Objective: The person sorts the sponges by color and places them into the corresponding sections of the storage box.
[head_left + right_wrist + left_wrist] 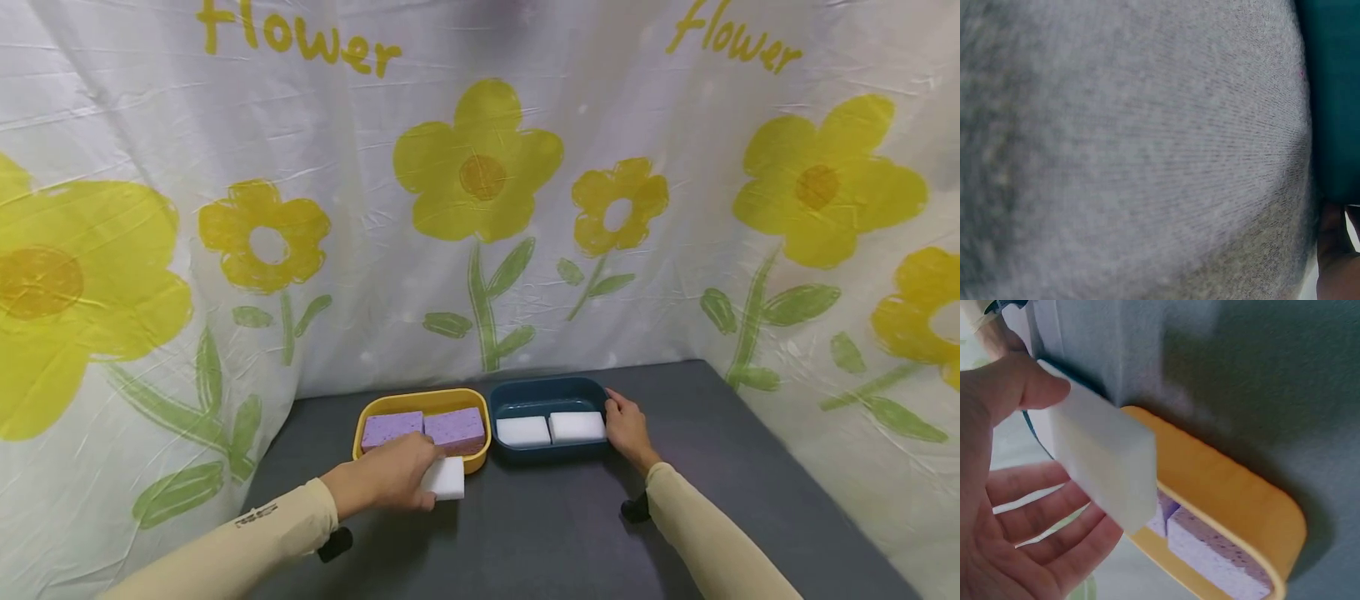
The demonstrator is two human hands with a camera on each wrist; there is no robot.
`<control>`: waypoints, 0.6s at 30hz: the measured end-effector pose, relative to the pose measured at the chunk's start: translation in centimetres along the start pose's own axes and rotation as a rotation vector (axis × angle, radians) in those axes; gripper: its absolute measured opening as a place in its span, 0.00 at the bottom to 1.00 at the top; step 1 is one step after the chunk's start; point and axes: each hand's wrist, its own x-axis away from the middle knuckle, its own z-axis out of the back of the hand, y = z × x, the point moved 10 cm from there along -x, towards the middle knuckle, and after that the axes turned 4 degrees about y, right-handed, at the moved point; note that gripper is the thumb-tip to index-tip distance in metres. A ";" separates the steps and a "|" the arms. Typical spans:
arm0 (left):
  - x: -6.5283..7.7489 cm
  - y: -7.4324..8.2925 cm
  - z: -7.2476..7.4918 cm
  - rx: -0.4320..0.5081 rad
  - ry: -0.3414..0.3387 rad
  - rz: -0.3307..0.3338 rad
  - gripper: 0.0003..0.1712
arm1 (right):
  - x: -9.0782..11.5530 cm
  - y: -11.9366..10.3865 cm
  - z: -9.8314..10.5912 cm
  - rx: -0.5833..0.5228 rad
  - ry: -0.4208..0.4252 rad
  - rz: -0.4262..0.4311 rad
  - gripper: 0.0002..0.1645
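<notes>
In front of the yellow container, my left hand pinches a white sponge between thumb and fingers. The left wrist view shows the thumb on one face of this block and the fingers behind it. Two purple sponges lie side by side in the yellow container. Beside it on the right stands a dark blue container, with two white sponges in it. My right hand grips the blue container's right end at the rim. Only a few of its fingers appear in the right wrist view.
Both containers stand near the back of a dark grey table. Behind and around the table hangs a white curtain printed with yellow flowers.
</notes>
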 end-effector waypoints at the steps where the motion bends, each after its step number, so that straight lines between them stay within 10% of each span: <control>1: -0.3 0.0 0.3 -0.006 0.015 0.008 0.27 | 0.4 -0.5 0.2 -0.002 0.000 -0.005 0.32; 12: -4.4 1.0 1.7 0.029 0.100 0.004 0.26 | 0.3 -0.1 0.5 -0.025 0.029 0.018 0.34; 18: -6.5 2.0 1.5 0.040 0.138 -0.020 0.24 | -3.1 4.1 -1.1 0.032 0.068 0.104 0.35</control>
